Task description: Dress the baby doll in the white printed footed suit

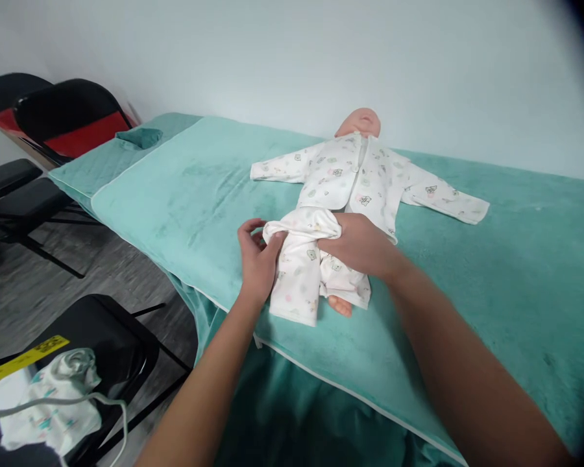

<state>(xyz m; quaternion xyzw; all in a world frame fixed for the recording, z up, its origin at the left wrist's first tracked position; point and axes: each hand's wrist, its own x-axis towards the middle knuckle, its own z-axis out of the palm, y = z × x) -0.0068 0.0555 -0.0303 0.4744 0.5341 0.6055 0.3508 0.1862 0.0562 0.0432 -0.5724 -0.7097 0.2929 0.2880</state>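
A baby doll point(359, 122) lies on its back on a green-covered bed, dressed in a white printed jacket point(338, 172) with its sleeves spread wide. White printed baby pants point(299, 285) cover the lower legs, and one bare foot point(340, 305) sticks out of a leg opening. My left hand point(261, 256) grips the bunched waistband at its left side, thumb on top. At the other side of the waistband, my right hand point(357, 243) is closed on the fabric, its fingertips hidden in the cloth. The second foot does not show.
The green bed point(185, 194) stands against a white wall point(253, 58). Black folding chairs point(75, 117) are at the left. On a nearer chair point(121, 337) lie a crumpled printed cloth point(61, 395), a yellow strip point(26, 359) and a pale cable point(43, 402).
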